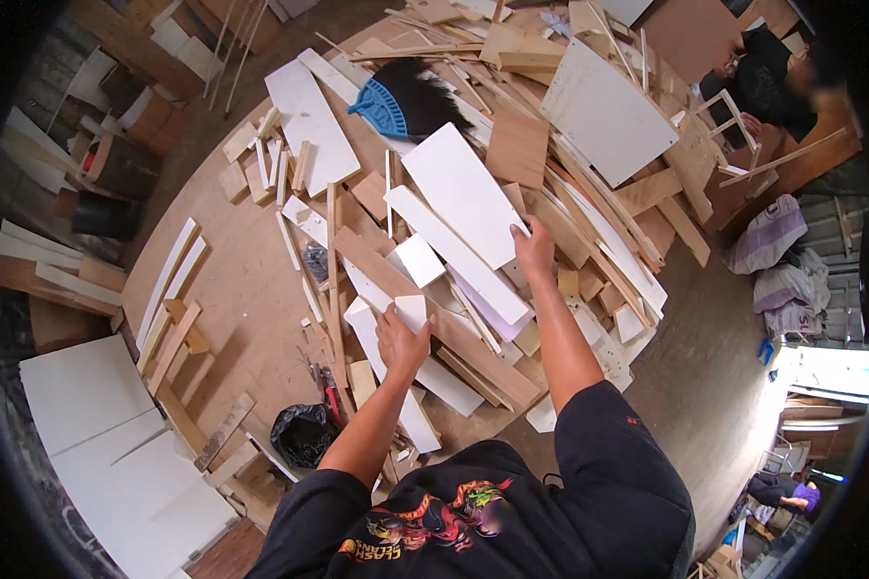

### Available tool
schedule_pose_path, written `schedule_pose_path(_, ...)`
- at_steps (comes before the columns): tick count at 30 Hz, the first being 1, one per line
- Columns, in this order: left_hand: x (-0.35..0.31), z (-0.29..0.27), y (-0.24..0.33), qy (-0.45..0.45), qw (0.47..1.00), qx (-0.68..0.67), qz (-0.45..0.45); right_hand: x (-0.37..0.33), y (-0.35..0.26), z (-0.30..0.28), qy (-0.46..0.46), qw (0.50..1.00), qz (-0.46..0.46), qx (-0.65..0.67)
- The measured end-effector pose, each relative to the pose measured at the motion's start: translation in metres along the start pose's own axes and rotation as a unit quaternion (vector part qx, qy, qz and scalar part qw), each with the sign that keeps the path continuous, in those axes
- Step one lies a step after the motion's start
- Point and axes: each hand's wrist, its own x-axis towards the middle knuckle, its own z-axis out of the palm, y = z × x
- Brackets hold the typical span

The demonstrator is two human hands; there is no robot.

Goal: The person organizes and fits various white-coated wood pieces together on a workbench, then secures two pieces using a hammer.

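My right hand (534,253) grips the lower right edge of a white rectangular board (463,193) that lies tilted over the wood pile. In my left hand (402,342), a small white piece of board (411,310) is held between thumb and fingers. A long narrow white strip (459,256) slants between the two hands. Near it lies a small white square piece (420,261). Beneath my left hand, a long brown plank (488,359) runs down to the right.
Offcuts and strips cover much of the large table (232,289). A blue broom head (380,106) with black bristles lies at the back. A black plastic bag (303,434) sits beside my left forearm. Another person (768,82) is at the far right, near sacks (768,234).
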Motion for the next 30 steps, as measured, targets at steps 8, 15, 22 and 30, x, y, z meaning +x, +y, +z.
schedule_pose_path(8, -0.021, 0.001, -0.021, 0.026, 0.996, -0.046, 0.072, -0.050, -0.043, 0.008, -0.006, 0.986, -0.096, 0.136)
schedule_pose_path(15, -0.053, -0.009, -0.027, -0.094, 0.991, -0.035, 0.093, -0.104, -0.086, 0.014, -0.012, 0.960, -0.281, 0.003)
schedule_pose_path(22, -0.096, 0.001, -0.058, -0.106, 0.985, -0.095, 0.097, -0.183, -0.085, 0.016, -0.083, 0.902, -0.400, -0.141)
schedule_pose_path(30, -0.142, -0.005, -0.080, -0.064, 0.979, -0.155, 0.119, -0.240, -0.046, 0.015, -0.129, 0.880, -0.403, -0.217)
